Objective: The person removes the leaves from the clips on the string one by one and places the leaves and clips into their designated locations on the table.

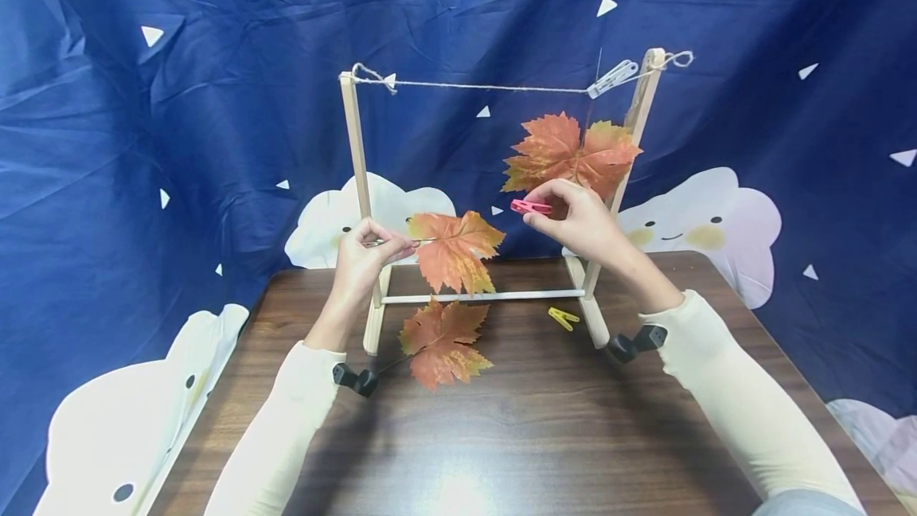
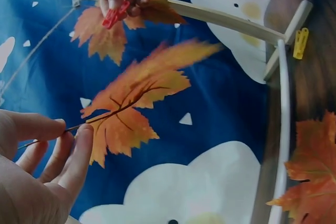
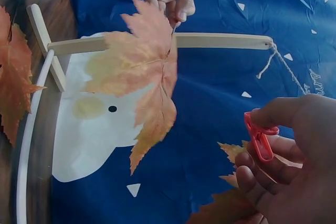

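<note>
My left hand (image 1: 363, 261) pinches the thin stem of an orange maple leaf (image 1: 458, 252), holding it in the air in front of the wooden frame. In my right hand (image 1: 576, 221) is a red clothespin (image 1: 530, 207), gripped between thumb and fingers; the right wrist view shows the clothespin (image 3: 259, 137) closer. Behind that hand a second maple leaf (image 1: 573, 151) hangs below a white clothespin (image 1: 612, 79) on the string (image 1: 487, 87). A third maple leaf (image 1: 446, 343) lies on the table, and a yellow clothespin (image 1: 563, 318) lies by the frame's right foot.
The string runs between two wooden posts (image 1: 357, 150), tied at both tops. A white rod (image 1: 494, 295) joins the posts low down. The brown table (image 1: 458, 436) reaches back to a blue curtain (image 1: 200, 142) with clouds and triangles.
</note>
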Motion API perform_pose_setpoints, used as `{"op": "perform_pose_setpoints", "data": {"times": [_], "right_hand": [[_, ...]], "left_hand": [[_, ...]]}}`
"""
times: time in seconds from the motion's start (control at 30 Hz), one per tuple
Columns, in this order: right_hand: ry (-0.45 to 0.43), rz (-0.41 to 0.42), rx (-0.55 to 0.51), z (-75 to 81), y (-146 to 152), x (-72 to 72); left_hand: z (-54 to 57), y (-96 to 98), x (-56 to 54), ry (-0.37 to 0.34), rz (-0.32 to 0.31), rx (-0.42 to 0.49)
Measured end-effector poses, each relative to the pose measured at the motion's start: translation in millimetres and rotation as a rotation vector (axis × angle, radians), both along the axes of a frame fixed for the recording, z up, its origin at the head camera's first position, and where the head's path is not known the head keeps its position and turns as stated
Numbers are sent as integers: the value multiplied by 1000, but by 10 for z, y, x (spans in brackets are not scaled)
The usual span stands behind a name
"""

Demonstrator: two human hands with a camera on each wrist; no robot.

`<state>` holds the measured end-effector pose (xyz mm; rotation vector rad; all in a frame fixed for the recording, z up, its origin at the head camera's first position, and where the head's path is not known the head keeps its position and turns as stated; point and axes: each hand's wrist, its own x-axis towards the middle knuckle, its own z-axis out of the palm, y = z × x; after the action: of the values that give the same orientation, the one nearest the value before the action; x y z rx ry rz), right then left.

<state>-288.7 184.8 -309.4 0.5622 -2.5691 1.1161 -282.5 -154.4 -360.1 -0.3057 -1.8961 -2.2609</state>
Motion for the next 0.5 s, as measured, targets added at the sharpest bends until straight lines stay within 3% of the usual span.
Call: {"op": "perform_pose_setpoints", "data": {"times": [0.33, 0.5], "right_hand": [[-46, 2, 8, -209, 66, 41], [-82, -6, 11, -336, 106, 65]], "left_hand": [[-278, -92, 49, -43, 5, 36], [-444, -144, 77, -77, 36, 17]]}}
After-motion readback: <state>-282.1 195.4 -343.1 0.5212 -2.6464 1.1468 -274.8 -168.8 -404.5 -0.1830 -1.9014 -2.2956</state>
